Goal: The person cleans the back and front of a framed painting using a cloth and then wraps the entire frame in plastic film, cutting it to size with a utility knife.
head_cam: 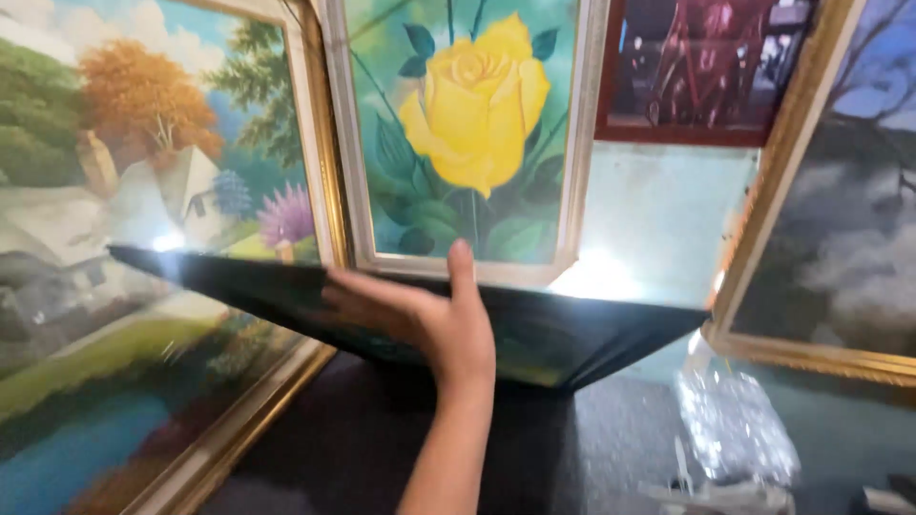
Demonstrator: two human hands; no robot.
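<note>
1. At the far left stood a large landscape painting in a gilt wooden frame [229, 434], its glossy surface showing an orange tree, a pale cottage, green slopes and blue water; glare spots sat on the varnish.
2. Just right of it, a painting of a yellow rose in a pale, silvery moulded frame [582, 143] leaned upright against the wall, the petals smooth and rounded against teal-green leaves.
3. In front of both, a dark, flat unframed canvas [572, 334] was held almost level, seen nearly edge-on as a long thin wedge; its right corner came to a sharp point and its face looked dark green and slightly shiny.
4. One hand [420, 319], reaching up from the near centre, was pressed against the near face of the canvas with fingers spread leftward and thumb pointing up over the far edge, gripping it around the middle. Which hand it was I could not tell with certainty; it read as the right. The other hand was out of sight.
5. Farther right, a dark red-toned picture [706, 67] hung above a pale teal wall [658, 219].
6. At the far right leaned a grey, cloudy painting in a gold frame [763, 200].
7. Below it, near right, lay crinkled clear plastic wrap [735, 429] on a dark speckled surface [611, 448].
</note>
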